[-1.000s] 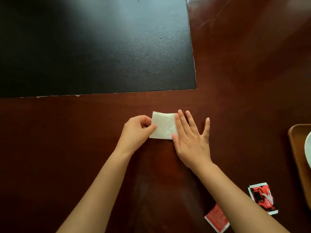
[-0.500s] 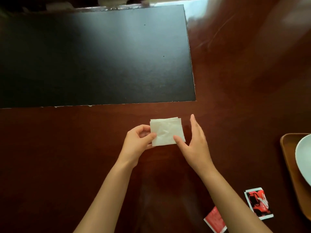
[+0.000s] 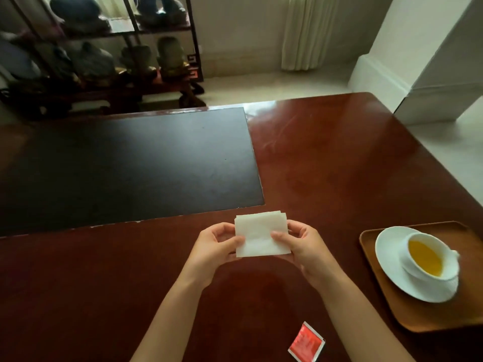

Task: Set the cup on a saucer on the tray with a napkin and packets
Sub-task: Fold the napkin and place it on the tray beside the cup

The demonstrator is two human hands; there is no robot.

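A folded white napkin is lifted just above the dark red table, pinched on its left edge by my left hand and on its right edge by my right hand. To the right lies a brown wooden tray. On it rests a white saucer, and a white cup of yellow drink stands on the saucer. A red packet lies on the table near the front edge, between my forearms. My right forearm may hide a second packet.
A large black mat covers the table's far left part. Bare red-brown tabletop stretches between the mat and the tray. Beyond the table stand a dark shelf with stone ornaments, a pale curtain and a white pillar.
The napkin went from pressed flat on the table to lifted and held in both hands. The view tilted up, so the tray, saucer and cup now show fully.
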